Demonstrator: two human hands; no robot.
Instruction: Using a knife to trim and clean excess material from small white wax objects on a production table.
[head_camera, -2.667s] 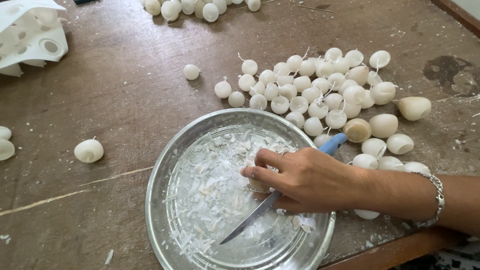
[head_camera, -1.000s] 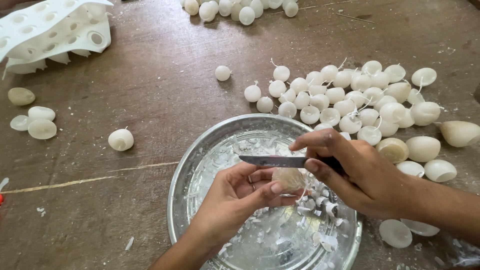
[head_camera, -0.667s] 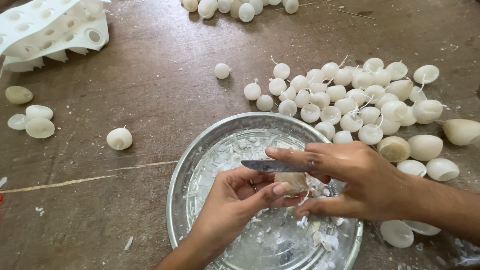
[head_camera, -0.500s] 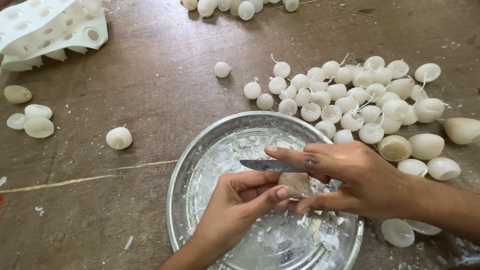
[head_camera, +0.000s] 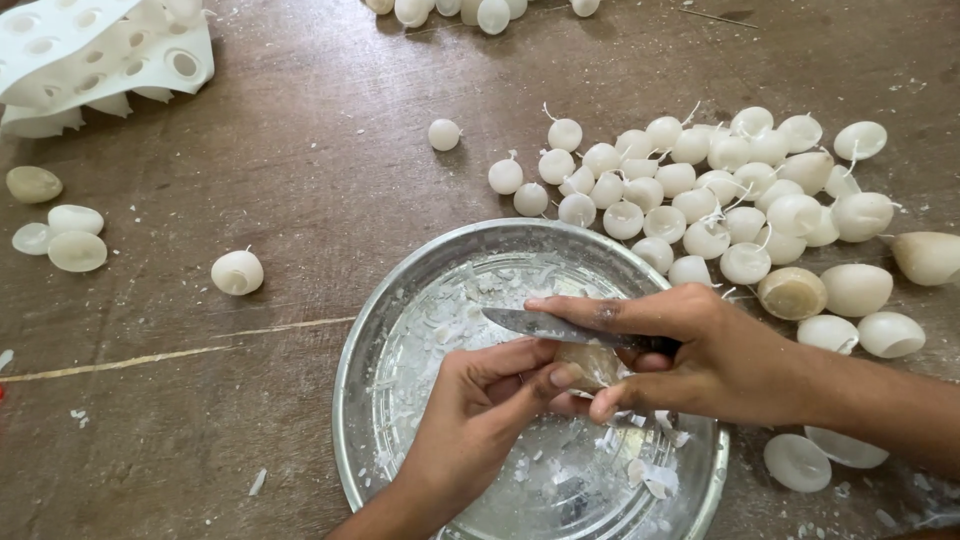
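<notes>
A: Report the hands first.

B: The right hand (head_camera: 700, 355) enters from the right edge of the frame, closed around a knife (head_camera: 545, 325). Its forefinger lies along the back of the blade, and the blade points toward the left of the frame. The handle is hidden inside the grip. The left hand (head_camera: 480, 410) comes up from the lower centre, fingers and thumb closed on a small cream wax piece (head_camera: 590, 365).

A: Where does that wax piece sit relative to the two hands?

B: Between them, at the centre of the frame. It is pinched at the left fingertips, just below the blade and against the right thumb. Whether the edge touches the wax, I cannot tell.

A: What lies under the hands?

B: A round metal pan (head_camera: 400, 330), lower centre. Both hands are held over it. White wax shavings (head_camera: 640, 475) are scattered across its floor, thickest at the lower right.

A: And beyond the pan?

B: The pan rests on a brown wooden worktop (head_camera: 300, 180). To the upper right, a heap of small white wax balls (head_camera: 700, 190) with short wicks lies just beside the pan rim. Larger cream domes (head_camera: 860, 290) lie at the right edge. One single ball (head_camera: 237, 272) sits left of the pan, well apart from it. Flat pale discs (head_camera: 65, 235) lie at the far left. A white mould tray (head_camera: 100, 50) with round cavities occupies the upper left corner. More balls (head_camera: 470, 12) show at the top edge.
</notes>
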